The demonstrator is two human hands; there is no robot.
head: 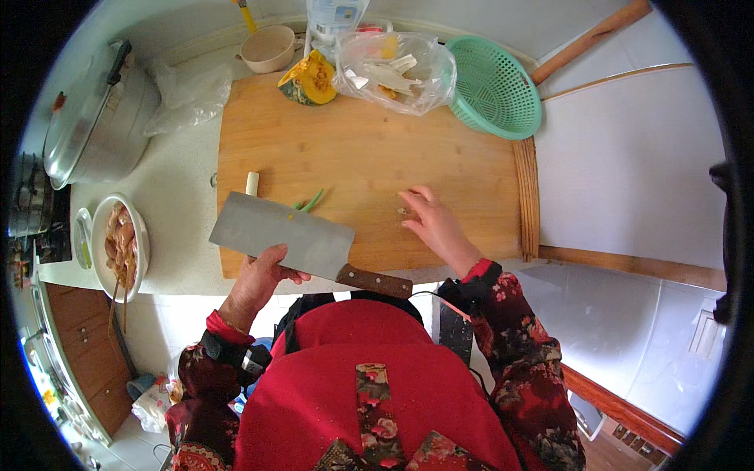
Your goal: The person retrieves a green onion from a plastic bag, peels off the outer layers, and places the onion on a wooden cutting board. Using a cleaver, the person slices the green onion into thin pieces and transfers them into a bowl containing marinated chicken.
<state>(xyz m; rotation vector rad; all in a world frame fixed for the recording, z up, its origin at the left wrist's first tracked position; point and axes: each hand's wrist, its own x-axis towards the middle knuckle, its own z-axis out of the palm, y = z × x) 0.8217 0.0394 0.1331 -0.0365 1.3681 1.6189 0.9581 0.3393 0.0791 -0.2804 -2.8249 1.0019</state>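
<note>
My left hand [262,279] grips the blade of a cleaver [283,232] by its lower edge, thumb on top. The cleaver lies nearly flat over the near left part of a wooden cutting board [377,153], its brown wooden handle pointing right. Behind the blade, a green vegetable piece [312,201] and a white stalk-like piece [252,183] show partly; the rest of them is hidden. My right hand [433,221] is over the board's right half, fingers apart and holding nothing, beside a small pale scrap [402,211].
Along the board's far edge are a pumpkin wedge [309,79], a plastic bag of scraps [394,76] and a green colander [495,88]. A beige bowl [268,50] stands behind. At left are a large metal pot [106,123] and a white bowl [144,253] with raw meat and chopsticks.
</note>
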